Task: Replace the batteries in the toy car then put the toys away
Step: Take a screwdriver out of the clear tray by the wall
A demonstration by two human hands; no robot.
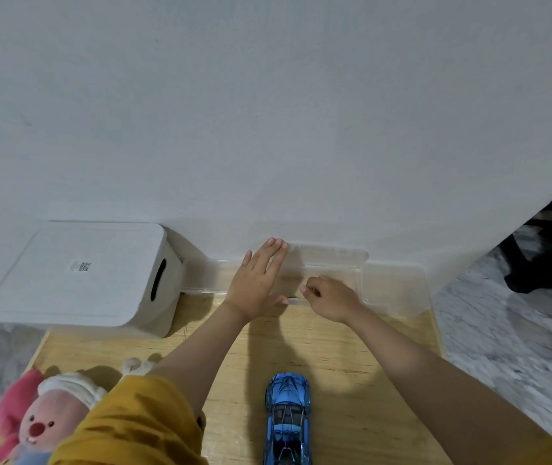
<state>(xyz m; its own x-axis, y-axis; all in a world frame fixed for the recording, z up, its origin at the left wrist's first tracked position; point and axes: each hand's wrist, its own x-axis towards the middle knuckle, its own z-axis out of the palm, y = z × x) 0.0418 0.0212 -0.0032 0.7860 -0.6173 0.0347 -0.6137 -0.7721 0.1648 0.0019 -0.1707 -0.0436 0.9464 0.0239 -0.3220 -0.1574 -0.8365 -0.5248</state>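
Against the wall, the left hand [257, 280] presses flat on a clear plastic box [328, 280] while the right hand [330, 297] pinches its near edge, apparently opening it; the blue toy car [287, 419] waits on the floor behind.

1. The head camera, the only view, is looking forward and steeply down from above the person's arms toward a white wall [268, 112].
2. It is sitting close: the wall is filling the upper half, with the wooden mat [352, 347] lying at the wall's foot below.
3. The wide angle is bending the wall's right edge.
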